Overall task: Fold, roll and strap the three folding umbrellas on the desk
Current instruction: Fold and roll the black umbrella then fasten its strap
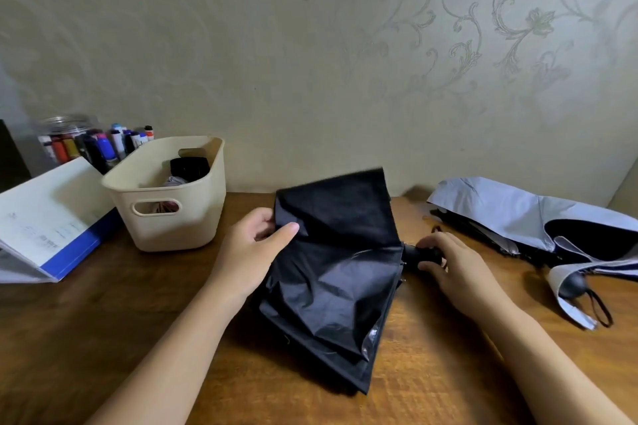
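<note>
A black folding umbrella point(338, 272) lies collapsed in the middle of the wooden desk point(138, 314), its canopy loose and spread in flaps. My left hand point(255, 245) pinches one upper-left flap of the black fabric between thumb and fingers. My right hand point(448, 266) grips the umbrella's black handle point(414, 254) at its right end. A second umbrella, pale grey-blue outside and black inside point(518, 217), lies unrolled at the right with its round black handle and wrist loop point(574, 286) toward me. In the cream basket point(193, 228) I see a dark bundle and a pinkish one point(186, 172); what they are I cannot tell.
A blue-and-white binder point(51, 228) leans at the left edge of the desk. Behind it stands a clear jar and several marker pens point(100, 145). The patterned wall closes off the back of the desk.
</note>
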